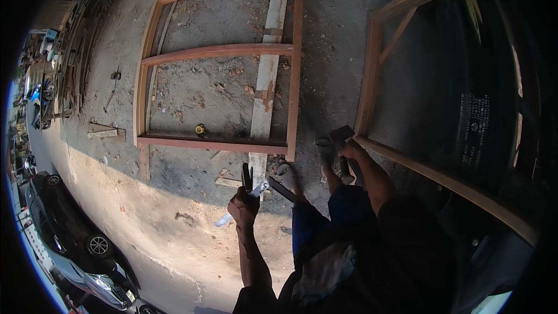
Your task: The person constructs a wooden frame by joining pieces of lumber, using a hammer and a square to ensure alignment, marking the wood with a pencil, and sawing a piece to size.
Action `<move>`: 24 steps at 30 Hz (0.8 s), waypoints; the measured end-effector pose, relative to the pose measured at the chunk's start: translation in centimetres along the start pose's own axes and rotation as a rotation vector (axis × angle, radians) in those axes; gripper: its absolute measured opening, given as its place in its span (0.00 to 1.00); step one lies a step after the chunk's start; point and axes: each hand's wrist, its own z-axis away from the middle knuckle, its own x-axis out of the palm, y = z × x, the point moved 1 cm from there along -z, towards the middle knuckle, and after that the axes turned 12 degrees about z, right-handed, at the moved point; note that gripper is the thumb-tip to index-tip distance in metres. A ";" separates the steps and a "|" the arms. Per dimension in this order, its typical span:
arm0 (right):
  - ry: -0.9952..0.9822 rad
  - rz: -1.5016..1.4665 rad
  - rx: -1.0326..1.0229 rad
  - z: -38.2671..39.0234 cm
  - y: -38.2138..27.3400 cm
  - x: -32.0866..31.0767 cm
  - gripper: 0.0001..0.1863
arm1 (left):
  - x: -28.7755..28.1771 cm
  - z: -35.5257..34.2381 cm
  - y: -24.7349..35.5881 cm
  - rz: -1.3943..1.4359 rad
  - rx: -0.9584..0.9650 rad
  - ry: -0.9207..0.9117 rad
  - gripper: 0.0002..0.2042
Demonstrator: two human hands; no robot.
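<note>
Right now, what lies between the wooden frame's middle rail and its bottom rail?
In the head view, a small yellow object sits by the bottom rail, a pale plank and a thin strip cross the stretch, and brown scraps litter the ground.

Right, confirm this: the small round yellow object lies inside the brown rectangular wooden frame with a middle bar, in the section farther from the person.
Wrong section: the head view shows the small round yellow object inside the brown rectangular wooden frame, but in the section nearer, not farther.
</note>
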 end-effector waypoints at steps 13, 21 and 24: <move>0.036 -0.190 0.132 2.5 1.4 5.3 0.35 | -0.7 -1.8 -7.3 -0.057 0.154 -0.058 0.06; 0.033 -0.186 0.174 -6.3 3.8 10.9 0.34 | 5.2 -4.4 -8.3 -0.040 0.240 -0.037 0.06; 0.037 -0.205 0.147 -11.2 4.2 11.2 0.32 | 9.8 -7.2 -7.3 0.000 0.390 -0.121 0.09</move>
